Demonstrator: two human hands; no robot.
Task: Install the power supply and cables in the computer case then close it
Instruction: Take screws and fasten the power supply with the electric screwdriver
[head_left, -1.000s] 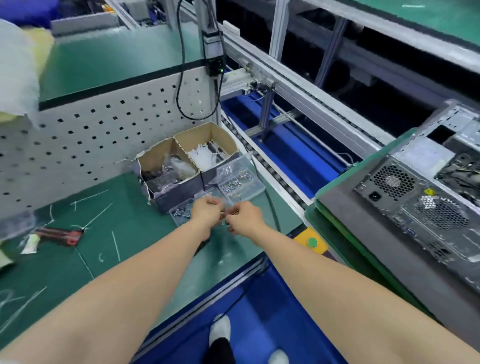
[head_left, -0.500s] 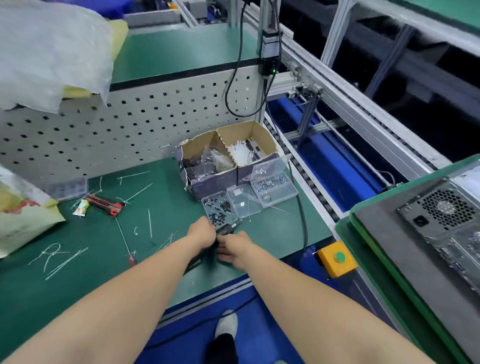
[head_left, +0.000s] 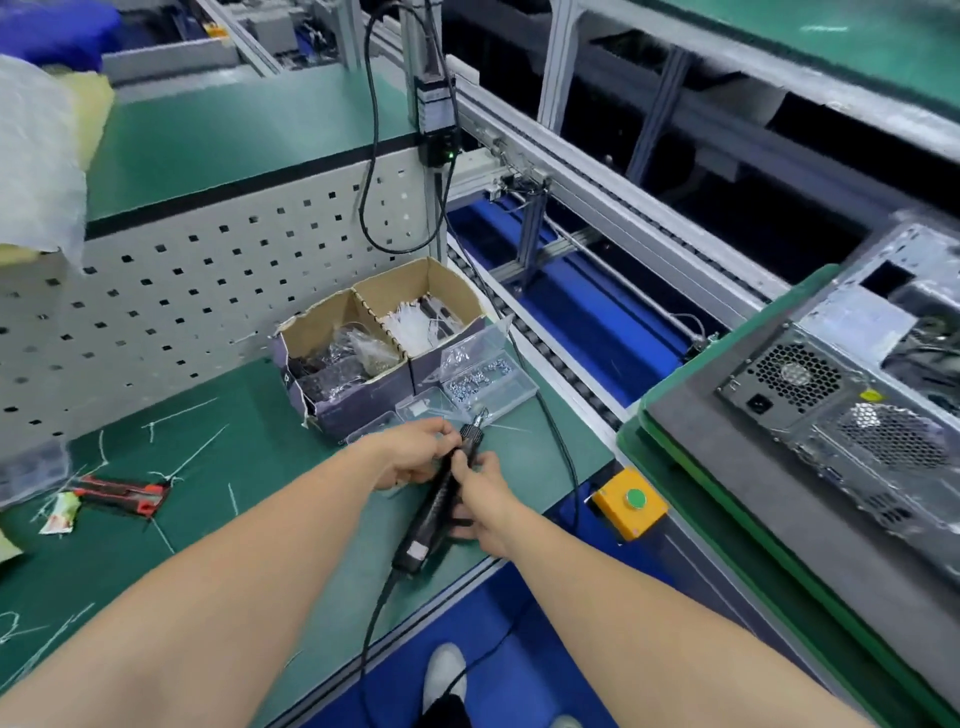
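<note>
A black corded electric screwdriver (head_left: 435, 512) is lifted over the green bench, its metal tip pointing toward the screw trays. My right hand (head_left: 480, 496) grips its body from the right. My left hand (head_left: 415, 457) pinches the tool near its chuck. The grey computer case (head_left: 862, 395) lies on a pallet at the right, with the power supply fan grille (head_left: 795, 371) facing me. The case's open top is partly cut off by the frame edge.
Two cardboard boxes (head_left: 384, 343) of bagged parts and cable ties and clear screw trays (head_left: 485, 382) stand behind my hands. A red-black cutter (head_left: 122, 493) and cut tie ends lie at left. A yellow button box (head_left: 631, 501) sits at the bench edge beside the conveyor (head_left: 582, 322).
My hands left the screw trays, dropped to the bench and picked up the electric screwdriver. The view swung left, then back toward the case.
</note>
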